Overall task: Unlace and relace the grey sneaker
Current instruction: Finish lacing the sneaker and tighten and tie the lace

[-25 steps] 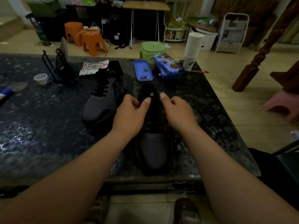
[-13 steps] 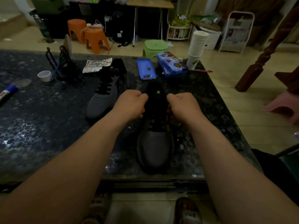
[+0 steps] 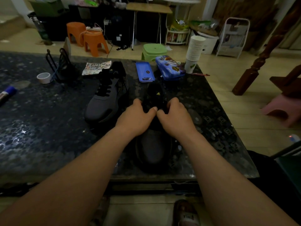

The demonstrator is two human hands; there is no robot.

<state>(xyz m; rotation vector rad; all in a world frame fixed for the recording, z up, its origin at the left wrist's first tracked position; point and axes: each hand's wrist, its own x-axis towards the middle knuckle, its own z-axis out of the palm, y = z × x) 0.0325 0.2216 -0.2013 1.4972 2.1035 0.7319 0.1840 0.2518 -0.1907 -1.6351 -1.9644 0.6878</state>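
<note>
The dark speckled worktop (image 3: 48, 128) carries everything. The sneaker (image 3: 153, 149) lies beneath both grips, toe towards the person, tongue showing just beyond them. A second shoe (image 3: 104, 101) lies just left of the left grip (image 3: 136, 117). That grip and the right grip (image 3: 176, 119) sit side by side, fingers curled down onto the sneaker's lace area, thumbs almost touching; the laces themselves are lost in the dark. Cups (image 3: 195, 49), blue cases (image 3: 169, 69) and tape (image 3: 43, 77) stand well beyond.

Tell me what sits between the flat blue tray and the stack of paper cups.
Head view: a blue printed pencil case lies between the flat blue tray and the stack of paper cups.
</note>
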